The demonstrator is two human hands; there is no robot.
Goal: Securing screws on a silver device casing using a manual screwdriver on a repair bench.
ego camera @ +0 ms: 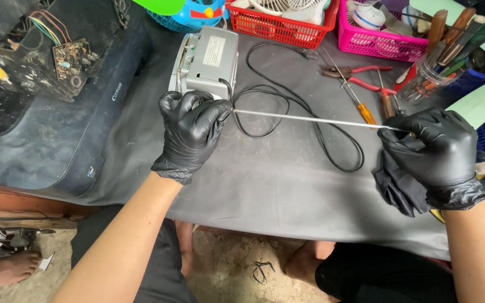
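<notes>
- A thin metal rod [315,119], likely a telescopic antenna, is held level above the counter [265,185], spanning between the two gloved hands.
- The left hand [193,130] is closed in a fist around the rod's left end, just in front of a small silver radio [207,60] that lies on the counter.
- The right hand [436,147] is pinched on the rod's right end, and a dark cloth [398,185] is bunched under its palm.
- The rod is judged light and stiff yet easily bent or kinked; being smooth metal, it is likely slippery under the gloves. It is best gripped near both ends, as now, with no sideways load.
- A black power cord [304,120] is looped beneath the rod, and red-handled pliers [355,76] and an orange-handled screwdriver [360,106] lie just beyond.
- Open room is left on the bare near part of the counter, towards its near edge; the far side is crowded by a red basket [279,25], a pink basket [377,42] and a tool jar [428,81].
- A dark printer [57,129] bounds the left.
</notes>
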